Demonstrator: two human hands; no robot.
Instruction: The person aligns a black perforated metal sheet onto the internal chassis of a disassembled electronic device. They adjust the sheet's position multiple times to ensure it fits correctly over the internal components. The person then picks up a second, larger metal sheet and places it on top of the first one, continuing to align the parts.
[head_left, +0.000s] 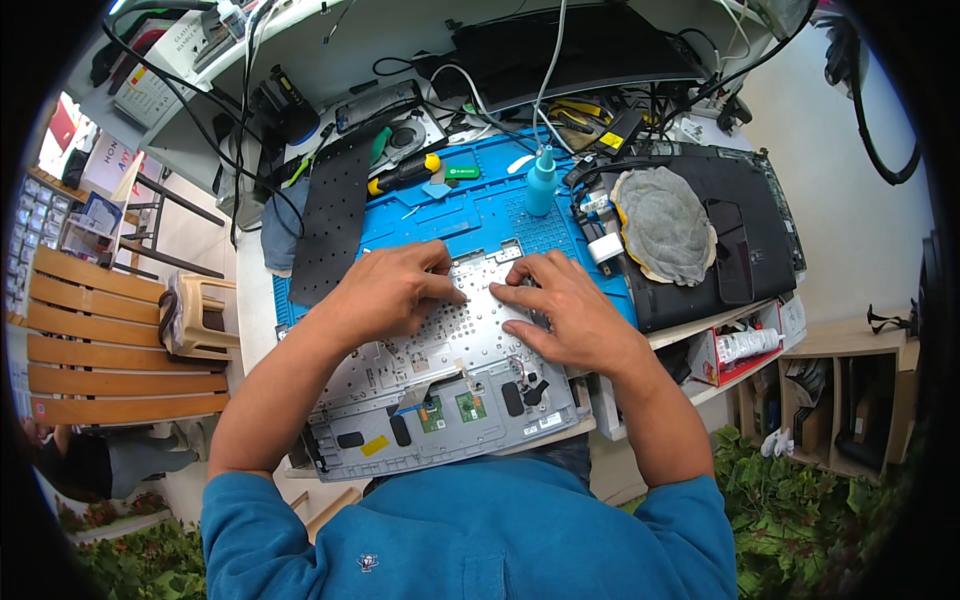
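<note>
Lying across the centre of the head view, here's a silver laptop panel (450, 345), directly beneath both hands, its studded metal face up! The left hand (395, 285) comes in over the panel's upper left, fingers bent down toward the metal; whether they pinch anything small, I cannot tell. Over on the upper right, the right hand (565, 305) has thumb and forefinger spread apart, tips at the surface. A narrow strip of metal shows between the two hands, so they're near each other but not touching.

Below them, toward the lower centre of the frame, the panel runs on bare of fingers, two little green boards (470, 407) and a yellow label (374, 446) in plain sight. Above the hands, there's the blue mat (425, 225) on the table (258, 320), carrying a teal bottle (540, 185) and a yellow-and-black screwdriver (405, 176). A black perforated sheet (333, 220) sits upper left, and a round grey pad (665, 225) upper right!
</note>
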